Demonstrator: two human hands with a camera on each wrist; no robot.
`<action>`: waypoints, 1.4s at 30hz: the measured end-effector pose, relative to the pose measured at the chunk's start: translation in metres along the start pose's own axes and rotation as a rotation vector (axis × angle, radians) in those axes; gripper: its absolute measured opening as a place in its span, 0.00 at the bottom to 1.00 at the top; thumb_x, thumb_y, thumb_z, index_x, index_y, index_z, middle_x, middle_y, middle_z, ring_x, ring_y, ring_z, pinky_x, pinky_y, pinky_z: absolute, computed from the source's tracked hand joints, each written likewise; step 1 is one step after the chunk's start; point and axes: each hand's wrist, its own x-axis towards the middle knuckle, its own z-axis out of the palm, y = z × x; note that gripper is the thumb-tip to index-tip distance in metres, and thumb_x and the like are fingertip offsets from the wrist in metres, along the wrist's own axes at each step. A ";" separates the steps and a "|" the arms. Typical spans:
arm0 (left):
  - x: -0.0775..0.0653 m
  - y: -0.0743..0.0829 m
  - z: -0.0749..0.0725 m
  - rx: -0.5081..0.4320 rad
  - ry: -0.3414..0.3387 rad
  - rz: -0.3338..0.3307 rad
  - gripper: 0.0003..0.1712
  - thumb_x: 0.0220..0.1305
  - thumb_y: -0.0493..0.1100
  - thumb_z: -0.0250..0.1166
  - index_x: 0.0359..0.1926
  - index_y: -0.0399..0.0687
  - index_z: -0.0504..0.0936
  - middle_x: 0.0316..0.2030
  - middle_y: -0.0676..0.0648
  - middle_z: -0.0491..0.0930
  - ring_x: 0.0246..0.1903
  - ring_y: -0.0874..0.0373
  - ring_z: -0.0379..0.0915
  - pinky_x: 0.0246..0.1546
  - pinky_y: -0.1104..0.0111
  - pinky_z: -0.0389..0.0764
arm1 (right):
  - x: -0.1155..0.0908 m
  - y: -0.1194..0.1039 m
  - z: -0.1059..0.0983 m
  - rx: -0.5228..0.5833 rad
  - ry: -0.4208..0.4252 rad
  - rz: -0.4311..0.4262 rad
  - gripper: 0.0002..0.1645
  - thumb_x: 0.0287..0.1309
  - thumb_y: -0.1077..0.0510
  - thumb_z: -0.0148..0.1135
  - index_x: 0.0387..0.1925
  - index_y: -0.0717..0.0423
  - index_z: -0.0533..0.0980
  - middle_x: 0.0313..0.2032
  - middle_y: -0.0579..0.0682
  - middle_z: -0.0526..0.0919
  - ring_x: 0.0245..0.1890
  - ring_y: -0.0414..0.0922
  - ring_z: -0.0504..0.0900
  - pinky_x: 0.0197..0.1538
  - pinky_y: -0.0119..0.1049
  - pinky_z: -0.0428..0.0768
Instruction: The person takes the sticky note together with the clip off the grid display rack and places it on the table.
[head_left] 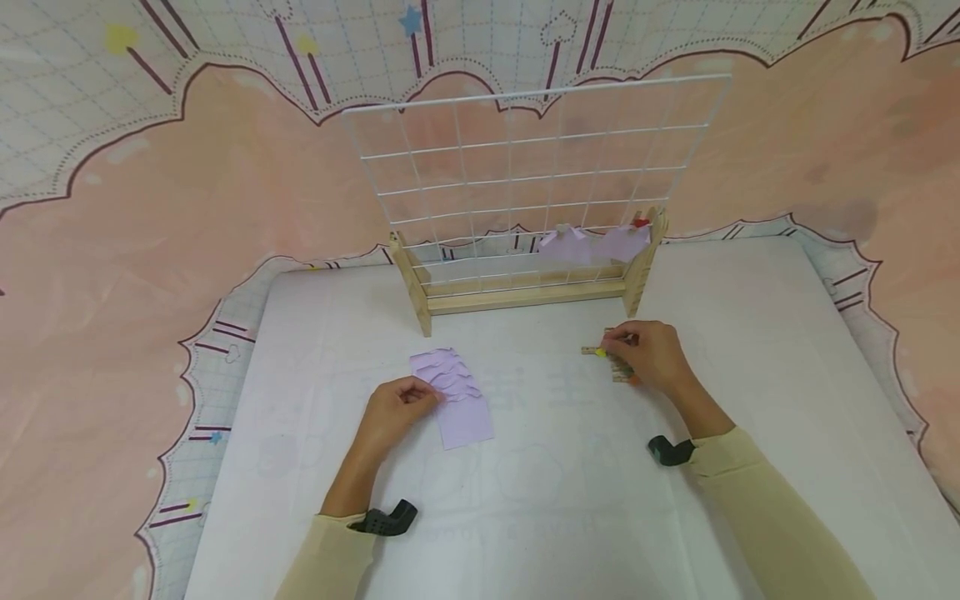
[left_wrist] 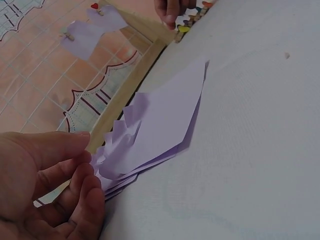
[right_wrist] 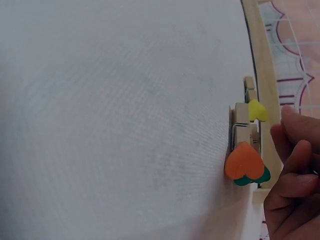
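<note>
Several overlapping lilac paper pieces (head_left: 465, 417) lie fanned out on the white-covered table, their far ends curling up in the left wrist view. My left hand (head_left: 400, 408) is at their left edge, thumb and index tips close together right at the paper; I cannot tell whether a sheet is between them. Farther right, my right hand (head_left: 647, 354) is over small wooden clothespins with painted hearts. Its thumb and index finger are beside the yellow-heart clothespin (right_wrist: 257, 110), with a gap showing in the right wrist view. Nearer that camera is an orange-heart clothespin (right_wrist: 244, 160), overlapping a green heart (right_wrist: 265, 175).
A white wire grid (head_left: 510, 175) stands in a wooden base (head_left: 525, 297) behind the hands. Two lilac papers (head_left: 566, 246) hang at its lower right, held by clothespins, one with a red heart (head_left: 640, 222). Patterned cloth (head_left: 247, 167) covers the area behind the table.
</note>
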 end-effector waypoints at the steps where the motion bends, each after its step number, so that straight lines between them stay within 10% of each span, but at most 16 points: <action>1: 0.000 0.001 0.000 0.002 0.002 -0.004 0.08 0.60 0.42 0.74 0.36 0.43 0.88 0.29 0.49 0.85 0.30 0.62 0.75 0.33 0.73 0.74 | 0.000 0.000 -0.001 0.007 -0.001 0.000 0.10 0.62 0.55 0.72 0.40 0.59 0.87 0.30 0.54 0.88 0.24 0.42 0.71 0.24 0.31 0.69; 18: 0.025 0.054 0.010 -0.051 0.000 0.104 0.12 0.64 0.46 0.72 0.45 0.46 0.87 0.39 0.45 0.85 0.40 0.54 0.80 0.42 0.70 0.81 | 0.005 -0.018 -0.013 0.089 0.094 -0.105 0.13 0.67 0.51 0.67 0.46 0.55 0.84 0.41 0.53 0.89 0.43 0.48 0.85 0.40 0.23 0.78; 42: 0.064 0.121 0.052 -0.044 -0.013 0.282 0.19 0.66 0.50 0.71 0.56 0.52 0.86 0.42 0.47 0.86 0.45 0.54 0.82 0.43 0.66 0.83 | 0.041 -0.075 -0.026 0.114 0.226 -0.359 0.21 0.65 0.58 0.69 0.57 0.58 0.78 0.37 0.55 0.89 0.30 0.44 0.81 0.33 0.23 0.76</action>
